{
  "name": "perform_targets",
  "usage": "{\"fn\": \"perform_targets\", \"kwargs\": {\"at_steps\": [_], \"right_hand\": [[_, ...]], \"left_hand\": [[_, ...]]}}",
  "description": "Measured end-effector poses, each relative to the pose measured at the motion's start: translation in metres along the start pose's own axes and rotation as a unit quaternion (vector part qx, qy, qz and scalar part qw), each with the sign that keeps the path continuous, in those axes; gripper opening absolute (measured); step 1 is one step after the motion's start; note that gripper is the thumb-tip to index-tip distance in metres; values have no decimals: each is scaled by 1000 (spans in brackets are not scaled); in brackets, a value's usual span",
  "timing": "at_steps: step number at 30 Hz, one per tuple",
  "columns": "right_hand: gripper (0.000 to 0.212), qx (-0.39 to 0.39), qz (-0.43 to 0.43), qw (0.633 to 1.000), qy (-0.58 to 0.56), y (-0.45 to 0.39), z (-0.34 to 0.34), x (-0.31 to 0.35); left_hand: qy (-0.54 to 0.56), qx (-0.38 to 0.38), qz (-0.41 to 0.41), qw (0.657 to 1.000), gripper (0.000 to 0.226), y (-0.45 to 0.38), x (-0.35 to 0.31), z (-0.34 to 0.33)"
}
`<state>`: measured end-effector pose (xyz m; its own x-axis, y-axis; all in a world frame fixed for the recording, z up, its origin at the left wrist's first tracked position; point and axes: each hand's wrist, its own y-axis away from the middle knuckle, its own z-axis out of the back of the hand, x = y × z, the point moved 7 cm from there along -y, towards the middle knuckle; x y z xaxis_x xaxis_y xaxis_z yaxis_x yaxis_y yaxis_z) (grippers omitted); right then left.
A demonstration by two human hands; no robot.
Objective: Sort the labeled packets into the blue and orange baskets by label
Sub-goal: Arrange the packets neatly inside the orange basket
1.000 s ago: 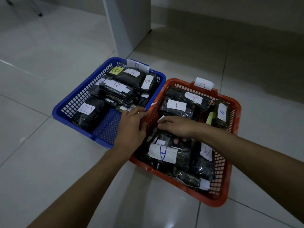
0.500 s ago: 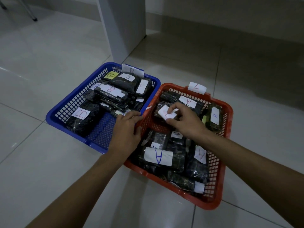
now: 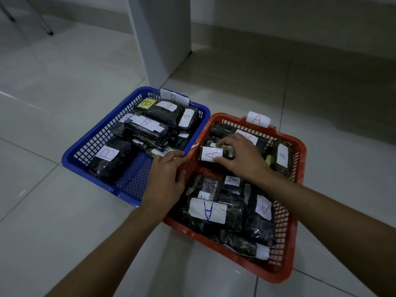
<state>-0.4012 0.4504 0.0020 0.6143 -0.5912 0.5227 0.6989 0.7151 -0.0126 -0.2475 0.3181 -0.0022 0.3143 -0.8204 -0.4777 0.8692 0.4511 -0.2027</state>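
A blue basket (image 3: 85, 144) tagged B stands on the floor at the left, holding several dark packets with B labels (image 3: 108, 154). Touching it on the right is an orange basket (image 3: 299, 155) tagged A, filled with several dark packets labelled A (image 3: 207, 211). My right hand (image 3: 242, 156) is over the orange basket's middle, fingers pinched on a small dark packet with a white A label (image 3: 211, 154). My left hand (image 3: 167, 179) rests where the two baskets meet, fingers curled over the orange basket's left rim.
A white furniture leg or panel (image 3: 162, 39) rises just behind the blue basket. Grey floor tiles surround both baskets. A thin metal leg (image 3: 46, 26) shows at the far top left. A wall base runs along the back.
My right hand has gone from the near packets to the basket's middle, picked up a small A packet and turned its label up. My left hand has stayed on the rim.
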Motion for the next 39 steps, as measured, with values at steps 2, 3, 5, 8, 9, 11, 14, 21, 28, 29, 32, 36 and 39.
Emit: {"fn": "perform_targets", "kwargs": {"at_steps": [2, 3, 5, 8, 9, 11, 14, 21, 28, 29, 32, 36, 39], "right_hand": [[41, -14, 7, 1000, 12, 0, -2, 2], [40, -29, 2, 1000, 10, -1, -1, 1], [39, -67, -21, 998, 1, -4, 3, -4], [39, -110, -76, 991, -8, -10, 10, -15], [39, -119, -86, 989, -13, -12, 11, -18], [39, -128, -89, 988, -15, -17, 11, -19], [43, -114, -83, 990, 19, -21, 7, -17], [66, -63, -54, 986, 148, -19, 3, -14], [46, 80, 86, 993, -1, 21, 4, 32], [47, 175, 76, 982, -9, 32, -9, 34], [59, 284, 12, 958, -36, 47, -32, 25], [45, 196, -91, 945, -246, 46, -24, 15], [40, 121, -134, 913, -367, 46, -7, 8]], "left_hand": [[1, -2, 1, 1000, 38, -1, 0, 0], [0, -3, 1, 1000, 38, -1, 0, 0], [1, -12, 5, 1000, 38, 0, 0, -1], [4, -31, 7, 999, 38, 4, -3, -4], [0, -36, 5, 999, 38, 5, -3, -4], [-5, -39, 2, 999, 38, 5, -3, -5], [-9, -37, -3, 999, 38, 5, -2, -5], [-11, -37, -5, 999, 39, 5, -3, -5], [-4, -37, -16, 999, 39, 6, -2, -3], [-3, -36, -13, 999, 39, 6, -1, -3], [4, -38, -9, 999, 38, 6, -2, -1], [4, -31, -16, 999, 38, 7, 0, -1], [15, -33, -11, 999, 37, 5, 1, 0]]}}
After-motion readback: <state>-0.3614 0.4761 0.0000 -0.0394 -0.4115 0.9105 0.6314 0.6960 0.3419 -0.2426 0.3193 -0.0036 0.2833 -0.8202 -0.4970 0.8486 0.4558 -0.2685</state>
